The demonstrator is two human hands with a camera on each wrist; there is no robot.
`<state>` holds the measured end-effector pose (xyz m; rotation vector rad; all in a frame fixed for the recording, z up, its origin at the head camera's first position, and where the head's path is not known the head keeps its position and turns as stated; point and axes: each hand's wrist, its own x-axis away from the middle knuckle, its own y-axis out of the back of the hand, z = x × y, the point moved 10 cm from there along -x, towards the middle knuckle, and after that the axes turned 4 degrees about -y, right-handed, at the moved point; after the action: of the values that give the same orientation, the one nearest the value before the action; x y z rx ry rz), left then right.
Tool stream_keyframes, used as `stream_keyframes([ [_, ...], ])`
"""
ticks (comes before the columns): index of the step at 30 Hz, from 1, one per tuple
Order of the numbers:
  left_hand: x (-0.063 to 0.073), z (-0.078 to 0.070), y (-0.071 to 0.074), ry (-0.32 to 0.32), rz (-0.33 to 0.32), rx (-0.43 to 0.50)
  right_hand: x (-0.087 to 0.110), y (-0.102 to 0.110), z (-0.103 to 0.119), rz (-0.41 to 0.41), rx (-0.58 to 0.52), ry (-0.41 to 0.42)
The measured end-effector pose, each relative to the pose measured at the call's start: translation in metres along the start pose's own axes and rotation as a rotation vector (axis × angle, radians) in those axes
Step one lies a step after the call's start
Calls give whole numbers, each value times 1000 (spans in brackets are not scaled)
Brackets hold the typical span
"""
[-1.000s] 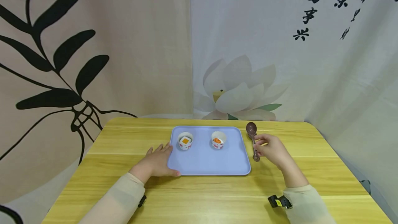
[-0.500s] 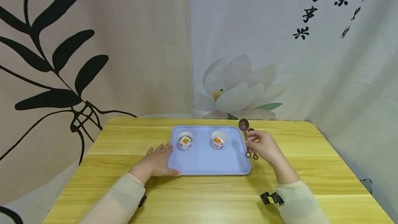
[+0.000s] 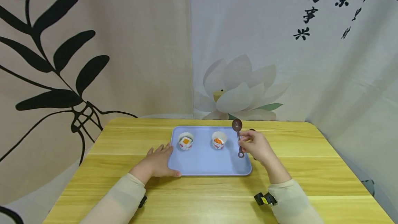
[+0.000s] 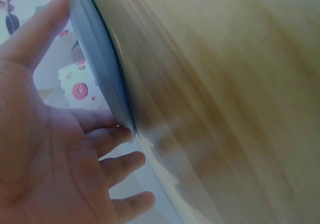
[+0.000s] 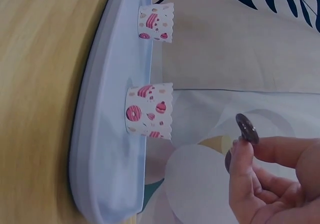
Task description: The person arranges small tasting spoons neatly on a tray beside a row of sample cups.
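My right hand [image 3: 256, 145] pinches a brown spoon [image 3: 237, 126] by its handle, held above the right edge of the light-blue tray [image 3: 205, 163]. In the right wrist view, thumb and fingertips grip the spoon [image 5: 247, 129] clear of the tray. My left hand [image 3: 158, 161] rests against the tray's left edge, thumb at the near corner and fingers spread along the side. Two patterned paper cups stand on the tray: the left cup [image 3: 185, 145] holds a white and orange piece, the right cup [image 3: 219, 137] orange pieces.
Mostly hidden behind my right hand, a second brown spoon [image 3: 252, 130] lies on the wooden table [image 3: 199, 199], right of the tray. Printed curtains [image 3: 149, 61] hang just behind the table's far edge.
My right hand has lifted one spoon off the table and carried it left, from beside the tray to over its right edge. The other spoon stays behind. My left hand and the tray have not moved.
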<state>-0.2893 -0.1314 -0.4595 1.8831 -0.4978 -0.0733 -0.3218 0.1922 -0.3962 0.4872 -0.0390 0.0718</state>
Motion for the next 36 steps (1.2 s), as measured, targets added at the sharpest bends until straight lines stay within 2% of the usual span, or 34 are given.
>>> stream_keyframes([
  [14,-3,0,0,0,-4,5,-3,-18,5,15,-60,11],
  [22,-1,-2,1,-3,-2,8,-6,-27,11,15,-51,23],
  [36,-1,0,0,2,-5,17,-12,-54,16,53,-118,2],
])
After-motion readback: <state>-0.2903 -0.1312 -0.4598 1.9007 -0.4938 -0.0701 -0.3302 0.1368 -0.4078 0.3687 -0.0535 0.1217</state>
